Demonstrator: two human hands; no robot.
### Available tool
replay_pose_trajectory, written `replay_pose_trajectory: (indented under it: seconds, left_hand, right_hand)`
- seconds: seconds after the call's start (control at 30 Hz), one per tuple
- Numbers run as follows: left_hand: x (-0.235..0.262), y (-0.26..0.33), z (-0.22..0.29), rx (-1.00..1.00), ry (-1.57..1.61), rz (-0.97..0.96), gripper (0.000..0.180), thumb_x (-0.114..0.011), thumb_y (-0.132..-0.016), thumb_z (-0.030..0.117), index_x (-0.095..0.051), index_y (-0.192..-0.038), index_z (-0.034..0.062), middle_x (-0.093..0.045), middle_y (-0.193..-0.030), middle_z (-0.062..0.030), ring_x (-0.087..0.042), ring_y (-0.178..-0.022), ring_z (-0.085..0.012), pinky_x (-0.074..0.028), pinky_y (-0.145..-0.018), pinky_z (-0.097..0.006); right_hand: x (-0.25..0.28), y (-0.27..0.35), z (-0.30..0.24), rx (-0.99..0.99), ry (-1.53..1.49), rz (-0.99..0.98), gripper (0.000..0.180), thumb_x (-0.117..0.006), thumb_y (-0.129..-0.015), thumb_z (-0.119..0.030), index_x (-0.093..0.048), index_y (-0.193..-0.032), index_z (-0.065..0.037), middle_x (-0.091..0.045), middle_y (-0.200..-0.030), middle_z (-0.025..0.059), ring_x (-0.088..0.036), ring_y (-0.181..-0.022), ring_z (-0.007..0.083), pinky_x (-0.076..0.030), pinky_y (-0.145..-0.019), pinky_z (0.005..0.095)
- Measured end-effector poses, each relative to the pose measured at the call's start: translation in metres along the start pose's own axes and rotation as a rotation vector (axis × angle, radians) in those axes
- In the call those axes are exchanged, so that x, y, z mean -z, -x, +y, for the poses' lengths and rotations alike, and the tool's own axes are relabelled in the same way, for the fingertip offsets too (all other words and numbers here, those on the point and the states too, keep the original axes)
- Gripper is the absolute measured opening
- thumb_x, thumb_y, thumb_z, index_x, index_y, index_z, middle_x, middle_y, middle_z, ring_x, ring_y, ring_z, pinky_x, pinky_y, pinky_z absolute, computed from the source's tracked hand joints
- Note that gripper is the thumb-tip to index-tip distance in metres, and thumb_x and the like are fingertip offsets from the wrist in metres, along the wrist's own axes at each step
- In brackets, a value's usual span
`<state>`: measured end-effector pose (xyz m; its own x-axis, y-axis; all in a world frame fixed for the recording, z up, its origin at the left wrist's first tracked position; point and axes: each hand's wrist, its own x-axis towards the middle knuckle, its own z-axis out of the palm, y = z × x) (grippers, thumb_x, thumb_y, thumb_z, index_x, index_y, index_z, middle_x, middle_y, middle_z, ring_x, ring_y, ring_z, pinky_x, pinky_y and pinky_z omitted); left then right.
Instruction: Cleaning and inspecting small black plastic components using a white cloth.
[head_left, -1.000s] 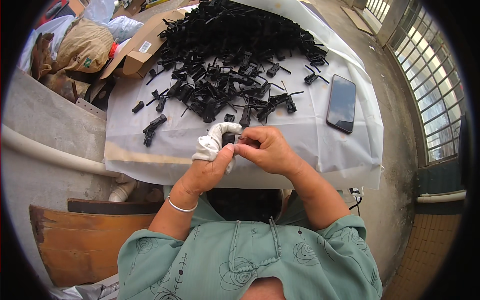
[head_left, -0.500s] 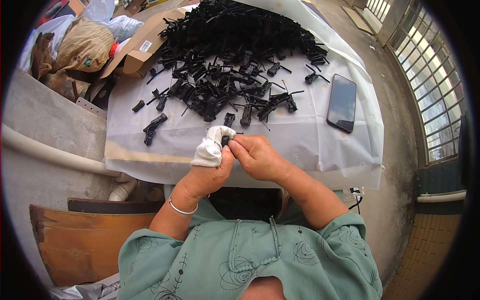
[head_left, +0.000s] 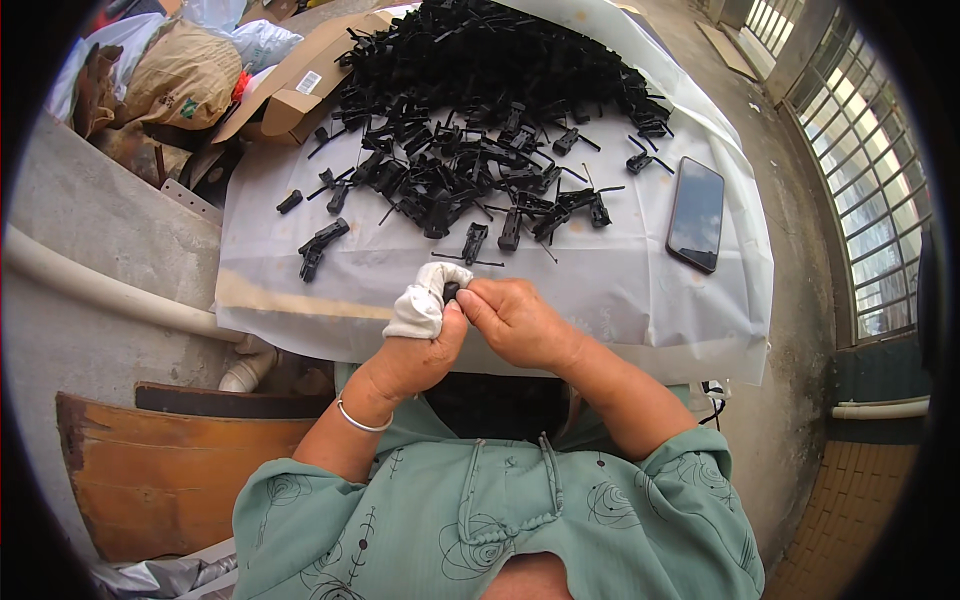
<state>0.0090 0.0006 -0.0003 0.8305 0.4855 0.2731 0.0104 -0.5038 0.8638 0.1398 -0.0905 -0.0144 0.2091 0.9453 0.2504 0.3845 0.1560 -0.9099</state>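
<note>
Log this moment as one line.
left hand: partly wrapped in white cloth, holds black part | right hand: grips same part | table: pile of black parts, phone

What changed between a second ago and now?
The right hand has moved left and slightly toward the body, closing up against the left hand, partly wrapped in white cloth; a small black part remains held between them. The black plastic piece just beyond, partly hidden before, is now uncovered. The view shifted slightly; the black plastic pile and dark rectangular phone stayed put.

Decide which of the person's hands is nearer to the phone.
Right: the right hand sits below and left of the phone in the picture; the left hand is farther left, beyond it.
</note>
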Motion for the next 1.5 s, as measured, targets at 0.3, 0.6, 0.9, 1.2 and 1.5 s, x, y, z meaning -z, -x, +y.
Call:
replay_pose_trajectory:
  seconds: [0.3, 0.6, 0.9, 1.2, 1.5]
  left_hand:
    - [0.044, -0.019, 0.001, -0.107, -1.036, 0.338, 0.038, -0.060, -0.076, 0.002, -0.057, -0.114, 0.0022, -0.052, -0.116, -0.0220, -0.048, -0.110, -0.0347, -0.038, -0.094, -0.039]
    - [-0.009, -0.023, -0.007, 0.062, -0.227, 0.157, 0.028, -0.058, -0.083, 0.009, -0.055, -0.108, -0.0025, -0.060, -0.098, -0.0190, -0.060, -0.089, -0.0324, -0.047, -0.081, -0.034]
    - [-0.007, -0.016, 0.008, 0.243, 0.393, -0.076, 0.023, -0.053, -0.088, 0.006, -0.052, -0.110, -0.0029, -0.058, -0.090, -0.0043, -0.054, -0.066, -0.0073, -0.046, -0.055, -0.021]
    - [-0.017, -0.012, -0.001, 0.092, 0.155, 0.107, 0.025, -0.058, -0.081, 0.001, -0.054, -0.105, -0.0052, -0.060, -0.091, -0.0093, -0.057, -0.074, -0.0116, -0.049, -0.067, -0.025]
    - [-0.015, -0.015, -0.011, 0.019, 0.181, 0.150, 0.030, -0.056, -0.084, 0.002, -0.048, -0.113, -0.0011, -0.057, -0.089, -0.0071, -0.054, -0.078, -0.0131, -0.047, -0.072, -0.025]
  right_hand:
    - [0.014, -0.002, 0.027, 0.088, 0.843, 0.221, 0.010, -0.059, -0.077, -0.011, -0.050, -0.074, -0.007, -0.053, -0.065, 0.0090, -0.056, -0.058, 0.0285, -0.045, -0.050, 0.0398]
    - [0.017, 0.007, 0.001, 0.417, 0.794, 0.085, 0.008, -0.061, -0.073, -0.006, -0.054, -0.076, -0.007, -0.049, -0.061, 0.0056, -0.053, -0.053, 0.0263, -0.042, -0.046, 0.0350]
    - [0.020, -0.001, -0.001, -0.098, -0.020, 0.288, 0.021, -0.063, -0.083, -0.014, -0.054, -0.070, 0.000, -0.045, -0.056, 0.0029, -0.038, -0.051, 0.0081, -0.034, -0.046, 0.0253]
    - [0.022, 0.000, 0.004, 0.002, 0.015, 0.048, 0.027, -0.048, -0.092, -0.018, -0.054, -0.076, 0.002, -0.055, -0.063, 0.0086, -0.047, -0.056, 0.0145, -0.042, -0.055, 0.0308]
    - [0.026, -0.001, -0.005, -0.088, 0.043, 0.057, 0.019, -0.053, -0.089, -0.016, -0.058, -0.080, 0.001, -0.057, -0.066, 0.0125, -0.052, -0.057, 0.0192, -0.043, -0.056, 0.0297]
